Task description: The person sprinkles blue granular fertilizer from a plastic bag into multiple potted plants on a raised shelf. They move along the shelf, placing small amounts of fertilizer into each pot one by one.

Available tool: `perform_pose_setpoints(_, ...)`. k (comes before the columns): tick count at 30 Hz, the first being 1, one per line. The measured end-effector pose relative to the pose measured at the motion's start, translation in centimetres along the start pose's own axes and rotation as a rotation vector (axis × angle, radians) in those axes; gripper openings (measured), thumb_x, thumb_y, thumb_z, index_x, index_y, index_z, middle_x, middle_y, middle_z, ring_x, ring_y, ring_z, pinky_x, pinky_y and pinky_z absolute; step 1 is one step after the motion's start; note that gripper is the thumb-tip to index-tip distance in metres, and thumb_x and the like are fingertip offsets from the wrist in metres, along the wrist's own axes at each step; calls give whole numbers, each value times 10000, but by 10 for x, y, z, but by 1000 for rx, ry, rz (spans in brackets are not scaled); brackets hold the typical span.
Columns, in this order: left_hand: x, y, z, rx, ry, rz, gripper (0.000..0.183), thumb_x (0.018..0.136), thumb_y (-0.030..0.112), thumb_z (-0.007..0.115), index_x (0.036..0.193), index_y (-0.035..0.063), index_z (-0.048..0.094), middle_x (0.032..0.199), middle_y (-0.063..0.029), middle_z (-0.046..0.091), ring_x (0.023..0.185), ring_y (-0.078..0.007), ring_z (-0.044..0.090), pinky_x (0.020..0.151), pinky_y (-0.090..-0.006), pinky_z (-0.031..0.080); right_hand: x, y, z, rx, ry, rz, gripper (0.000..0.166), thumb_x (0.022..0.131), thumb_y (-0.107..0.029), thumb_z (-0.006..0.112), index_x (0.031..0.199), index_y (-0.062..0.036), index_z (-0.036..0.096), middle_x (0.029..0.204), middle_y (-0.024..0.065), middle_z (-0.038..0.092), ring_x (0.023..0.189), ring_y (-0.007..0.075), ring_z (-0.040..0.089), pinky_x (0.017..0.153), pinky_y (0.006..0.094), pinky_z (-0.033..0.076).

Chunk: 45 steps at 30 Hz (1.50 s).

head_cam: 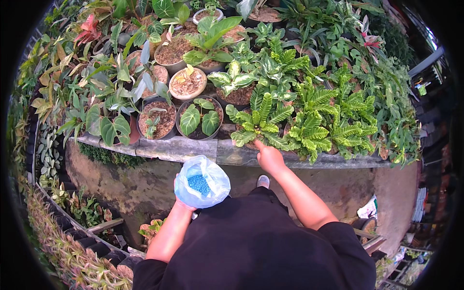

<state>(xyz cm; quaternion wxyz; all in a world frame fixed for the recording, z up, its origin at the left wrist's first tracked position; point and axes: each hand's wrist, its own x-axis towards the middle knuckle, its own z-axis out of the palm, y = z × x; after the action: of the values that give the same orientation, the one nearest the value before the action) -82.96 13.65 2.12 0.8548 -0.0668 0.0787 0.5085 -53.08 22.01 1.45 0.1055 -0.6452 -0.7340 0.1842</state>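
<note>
My left hand (185,205) holds up a translucent plastic bag (217,181) from its left side and below. The bag's mouth faces up, and blue granules (199,185) lie inside. Over the front edge of the plant bench, my right hand (270,158) reaches to the base of a bright green fern with crinkled fronds (259,121). Its index finger is extended at the rim of the fern's pot, while the other fingers look curled. Whether granules are pinched in that hand is hidden. Left of the fern stands a dark pot with a heart-leaved plant (200,116).
Potted plants crowd the bench, whose grey front ledge (181,148) runs across the view. More crinkled ferns (319,127) stand to the right. Below is a concrete floor (119,181) with my shoe (263,180) on it. Rows of potted plants (83,253) line the lower left.
</note>
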Motion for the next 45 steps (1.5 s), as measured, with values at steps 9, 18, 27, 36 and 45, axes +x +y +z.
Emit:
perform_pose_setpoints(9,7,-5,-6,-188,-61,28,657,831,603,424,1322,170,477,1328,-106,502,1223,-353,452,1039,-542,317,6,1,1,-117,-149,9,409,759,-66,519,1163,-130,513,764,189,640,740,386,623,648,492,487)
perform_pose_setpoints(18,11,-10,5,-153,13,35,642,848,590,399,1321,161,473,1322,-117,502,1223,-354,450,1041,-543,316,8,1,1,-95,-155,-22,387,763,-66,523,1146,-119,511,748,202,634,742,382,625,646,498,485)
perform_pose_setpoints(27,16,-14,29,202,113,129,438,903,423,411,1208,130,525,1196,-89,576,1119,-268,537,978,-445,428,8,-5,-7,-47,-175,-2,454,769,-48,452,1208,-143,513,817,192,653,767,373,636,667,494,491)
perform_pose_setpoints(36,25,-5,34,87,84,-1,462,921,405,372,1247,112,520,1244,-105,561,1134,-290,538,987,-504,407,4,-1,-1,-16,-107,66,454,770,-75,501,1206,-192,539,767,186,645,736,361,634,664,475,500)
perform_pose_setpoints(45,31,-2,42,108,17,-36,465,913,393,384,1255,107,520,1235,-109,568,1135,-299,541,983,-506,412,3,-6,-10,-14,-139,98,477,784,-79,489,1238,-215,539,791,187,649,763,356,634,691,465,497)
